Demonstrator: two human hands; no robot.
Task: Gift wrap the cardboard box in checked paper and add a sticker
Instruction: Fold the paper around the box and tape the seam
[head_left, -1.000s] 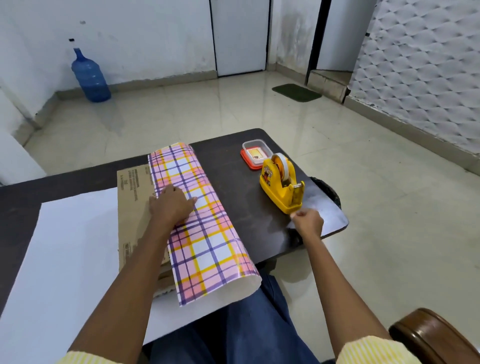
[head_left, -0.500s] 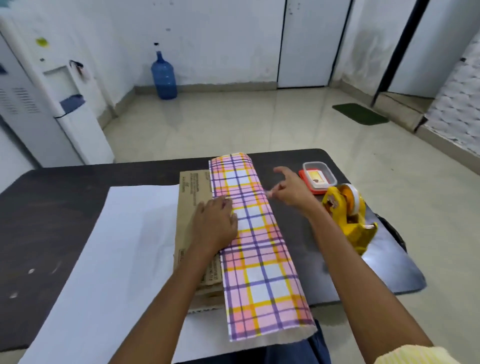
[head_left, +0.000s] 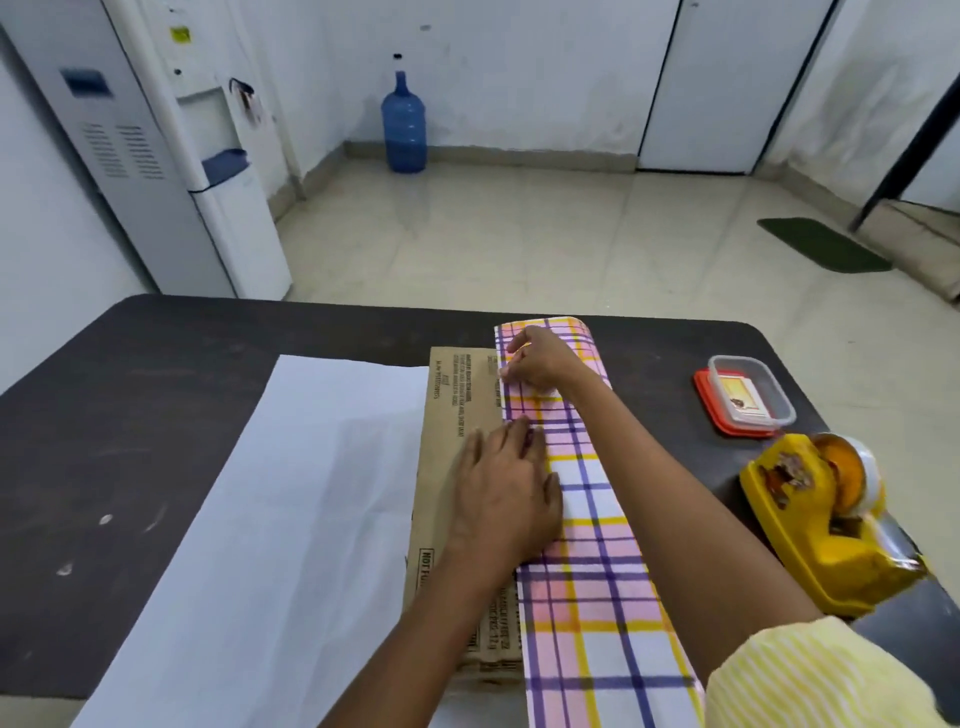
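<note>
A flat brown cardboard box (head_left: 457, 410) lies on a large paper sheet whose white underside (head_left: 291, 519) spreads to the left. The pink, purple and yellow checked paper (head_left: 597, 582) is folded over the box's right part. My left hand (head_left: 506, 499) lies flat across the paper's edge, pressing it onto the box. My right hand (head_left: 543, 358) sits at the far end of that edge, where its thumb and fingertips pinch a small pale piece of tape against paper and box.
A yellow tape dispenser (head_left: 821, 525) stands near the dark table's (head_left: 156, 374) right edge. Behind it is a clear container on a red lid (head_left: 748, 400) holding a card. A water cooler (head_left: 171, 156), blue bottle (head_left: 404, 124) and green mat (head_left: 821, 244) are on the floor beyond.
My right hand left the tape dispenser and crossed left to the far end of the checked paper's edge. My left hand kept pressing the paper. The camera turned left.
</note>
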